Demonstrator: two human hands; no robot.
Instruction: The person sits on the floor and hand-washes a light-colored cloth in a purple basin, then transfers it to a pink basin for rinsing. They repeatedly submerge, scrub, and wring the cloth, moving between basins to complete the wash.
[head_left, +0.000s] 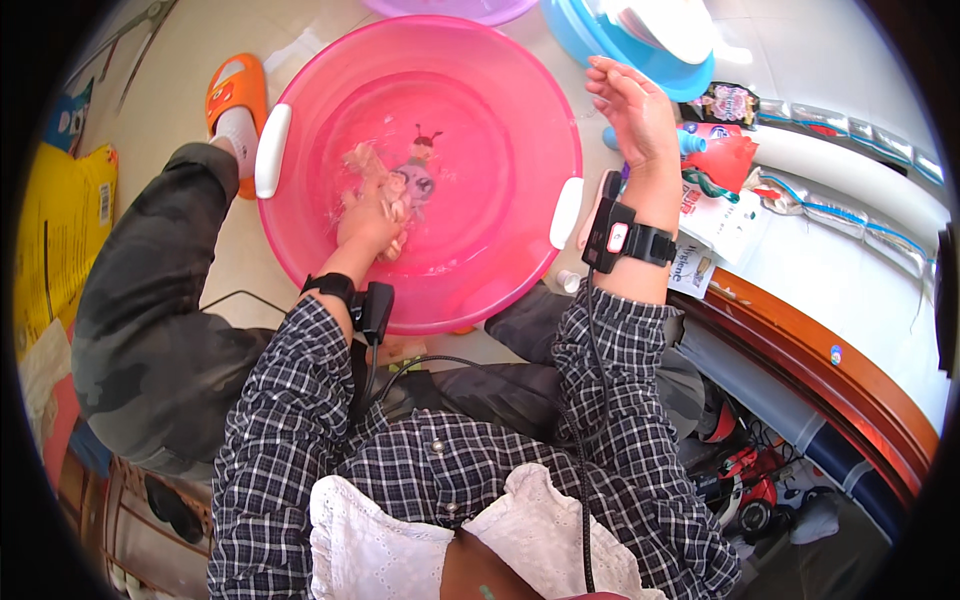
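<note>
A large pink plastic basin with white handles stands on the floor before me and holds water. Inside it my left hand grips a wet, pale pinkish cloth that hangs partly in the water. Just beyond the fingers, a grey and pink printed patch with a small figure with dark antennae shows; whether it belongs to the cloth is unclear. My right hand is raised outside the basin's right rim, near a blue basin, with its fingers slightly curled and nothing in them.
The blue basin with white items stands at the upper right, beside a purple basin. Packets and a light-blue bottle lie right of my right hand. An orange slipper is at the left. A wooden edge runs along the right.
</note>
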